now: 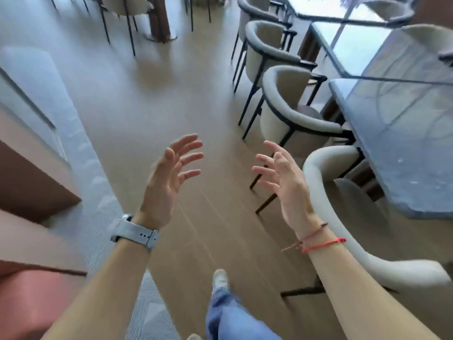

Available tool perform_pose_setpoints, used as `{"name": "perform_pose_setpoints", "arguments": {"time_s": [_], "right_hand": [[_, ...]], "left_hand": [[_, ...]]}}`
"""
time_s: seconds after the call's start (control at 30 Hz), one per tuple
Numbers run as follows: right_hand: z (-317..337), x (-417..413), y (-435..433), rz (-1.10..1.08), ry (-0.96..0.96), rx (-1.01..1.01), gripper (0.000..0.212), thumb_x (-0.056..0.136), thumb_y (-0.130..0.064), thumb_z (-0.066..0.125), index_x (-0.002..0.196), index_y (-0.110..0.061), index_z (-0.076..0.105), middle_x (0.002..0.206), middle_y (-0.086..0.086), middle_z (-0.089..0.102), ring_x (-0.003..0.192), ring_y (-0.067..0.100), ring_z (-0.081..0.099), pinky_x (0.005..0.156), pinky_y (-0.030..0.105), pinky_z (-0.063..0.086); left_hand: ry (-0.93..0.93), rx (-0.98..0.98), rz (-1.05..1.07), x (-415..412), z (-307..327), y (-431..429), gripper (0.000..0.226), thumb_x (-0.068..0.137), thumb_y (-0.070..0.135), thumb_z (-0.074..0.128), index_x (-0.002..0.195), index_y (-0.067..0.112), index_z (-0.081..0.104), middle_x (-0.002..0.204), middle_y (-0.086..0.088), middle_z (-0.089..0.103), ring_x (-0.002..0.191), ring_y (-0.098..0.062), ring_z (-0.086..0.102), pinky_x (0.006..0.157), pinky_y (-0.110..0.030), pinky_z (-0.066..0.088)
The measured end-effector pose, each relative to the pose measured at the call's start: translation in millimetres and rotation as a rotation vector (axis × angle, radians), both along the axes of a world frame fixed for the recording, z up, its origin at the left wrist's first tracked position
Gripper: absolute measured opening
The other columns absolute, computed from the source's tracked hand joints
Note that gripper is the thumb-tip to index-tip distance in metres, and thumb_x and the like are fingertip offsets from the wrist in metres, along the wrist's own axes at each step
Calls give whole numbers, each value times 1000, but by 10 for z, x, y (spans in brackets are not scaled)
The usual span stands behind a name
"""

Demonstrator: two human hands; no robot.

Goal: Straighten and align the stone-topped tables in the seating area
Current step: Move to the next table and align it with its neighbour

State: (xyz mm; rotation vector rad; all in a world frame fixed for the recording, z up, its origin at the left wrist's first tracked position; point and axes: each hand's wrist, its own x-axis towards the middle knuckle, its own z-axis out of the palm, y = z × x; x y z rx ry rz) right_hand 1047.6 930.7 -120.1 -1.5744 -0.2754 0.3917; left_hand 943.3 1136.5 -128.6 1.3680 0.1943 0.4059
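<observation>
L hand [169, 182] & R hand [284, 177] raised over floor [147, 114], fingers [191, 157] spread apart, empty; nearest stone desk [404, 148] to right, untouched.

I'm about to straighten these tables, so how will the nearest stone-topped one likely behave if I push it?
The nearest stone-topped table probably feels heavy: its slab looks thick and broad. It will likely slide stiffly, not tip, on the smooth floor. The chairs tucked against its edge may get dragged or bumped. Both the left hand and the right hand are free.
</observation>
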Motion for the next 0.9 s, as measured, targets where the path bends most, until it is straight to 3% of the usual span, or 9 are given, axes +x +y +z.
{"name": "perform_pose_setpoints", "arguments": {"time_s": [0.17,0.37,0.63,0.77,0.9], "right_hand": [[-137,661,84,-167,8,14,44,90,-53,43,129,-40,59,130,2,65,113,18,67,101,49,52],[-103,1578,289,-308,23,32,51,83,-64,47,129,-44,60,130,1,66,114,18,67,102,50,52],[0,2534,474,-479,28,26,31,90,-55,44,113,-55,64,127,-1,67,113,17,67,105,52,49],[-67,2931,609,-593,34,11,42,91,-56,43,128,-44,60,130,-1,66,114,15,67,105,49,49],[-108,3262,844,-725,27,-9,45,90,-59,44,130,-43,59,129,0,66,114,15,67,106,48,49]], "left_hand": [[5,24,-156,985,-67,194,92,71,88,59,136,23,57,142,-5,61,130,-28,58,101,-47,48],[22,54,-304,2229,24,440,95,71,88,58,138,21,56,142,-6,60,131,-30,57,102,-48,49],[25,41,-489,3587,56,666,92,74,86,58,139,21,55,144,-8,59,134,-37,52,107,-58,44],[24,37,-612,4224,-30,819,89,77,84,56,140,21,55,145,-8,58,133,-34,54,107,-59,43],[15,36,-733,4836,-84,1066,89,78,84,56,140,19,55,145,-9,58,131,-31,56,106,-56,45]]}}
